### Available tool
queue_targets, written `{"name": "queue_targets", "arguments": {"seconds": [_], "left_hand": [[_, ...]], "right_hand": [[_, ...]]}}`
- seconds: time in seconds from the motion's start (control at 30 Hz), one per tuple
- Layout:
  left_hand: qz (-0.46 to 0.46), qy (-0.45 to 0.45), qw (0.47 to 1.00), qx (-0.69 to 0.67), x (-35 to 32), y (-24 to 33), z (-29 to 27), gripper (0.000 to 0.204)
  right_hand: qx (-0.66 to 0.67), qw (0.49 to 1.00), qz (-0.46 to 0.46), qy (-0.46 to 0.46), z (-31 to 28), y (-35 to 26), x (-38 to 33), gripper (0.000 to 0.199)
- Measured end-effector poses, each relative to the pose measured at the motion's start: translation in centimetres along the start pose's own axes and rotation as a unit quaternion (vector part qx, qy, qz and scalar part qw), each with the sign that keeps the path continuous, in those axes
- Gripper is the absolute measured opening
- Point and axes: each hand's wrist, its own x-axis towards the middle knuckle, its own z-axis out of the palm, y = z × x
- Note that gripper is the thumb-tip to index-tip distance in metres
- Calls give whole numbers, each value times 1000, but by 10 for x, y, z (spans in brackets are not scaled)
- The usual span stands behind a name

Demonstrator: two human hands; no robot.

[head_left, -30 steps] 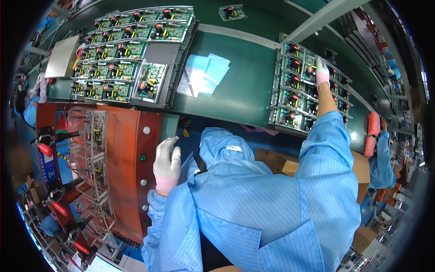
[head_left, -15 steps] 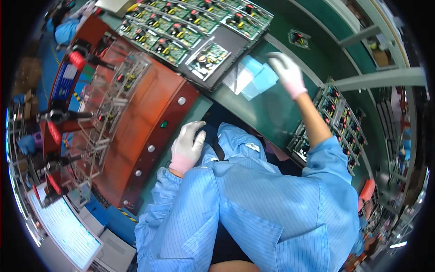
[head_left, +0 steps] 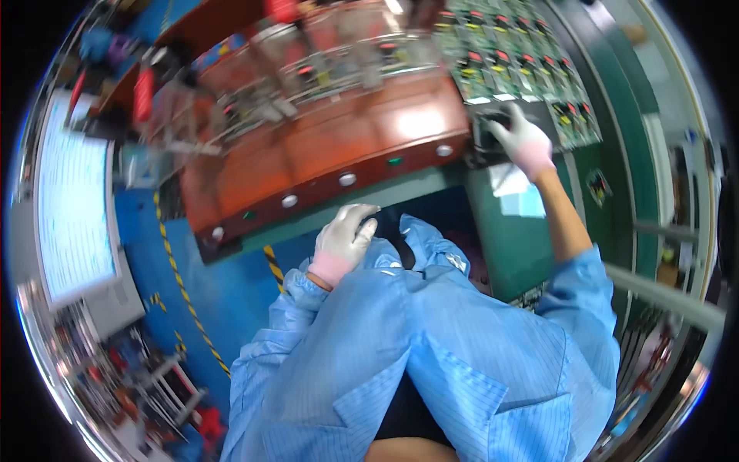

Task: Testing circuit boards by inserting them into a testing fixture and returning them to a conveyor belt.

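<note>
My right hand (head_left: 525,142), in a white glove with a pink cuff, reaches over a black tray (head_left: 539,115) of green circuit boards (head_left: 504,58). Its thumb and forefinger are apart above the tray's near left part. Blur and the hand itself obscure what lies directly beneath the fingers. My left hand (head_left: 344,239), gloved the same way, hovers above my lap near the red-brown fixture's front edge. Its fingers curve loosely, the thumb stands off, and nothing shows between them. Pale blue and white sheets (head_left: 519,192) lie on the green bench just below my right wrist.
A long red-brown fixture (head_left: 331,154) with round knobs and red-handled clamps (head_left: 144,94) spans the far side. Clear holders stand on it. A lit monitor (head_left: 73,200) is at left. One loose board (head_left: 598,187) lies on the green bench (head_left: 504,262) at right.
My view has turned toward the left, swinging the fixture across the top. My right hand has moved from beside the blue sheets to the black tray. The left hand keeps its loose pose.
</note>
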Motion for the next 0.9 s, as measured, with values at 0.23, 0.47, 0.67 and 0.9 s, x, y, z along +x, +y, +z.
{"name": "queue_targets", "arguments": {"seconds": [0.23,0.47,0.67,0.9], "left_hand": [[-50,160,984,-54,-60,-59,-49,26],[-47,390,919,31,-109,-130,-108,25],[-45,428,877,215,-84,-193,-150,35],[-46,413,854,313,-24,-224,-182,43]], "right_hand": [[125,950,-284,-40,21,-171,-96,49],[93,870,-483,-41,119,-385,-126,40],[10,889,-457,-14,160,-489,-116,35],[33,907,-420,25,170,-507,-99,45]]}}
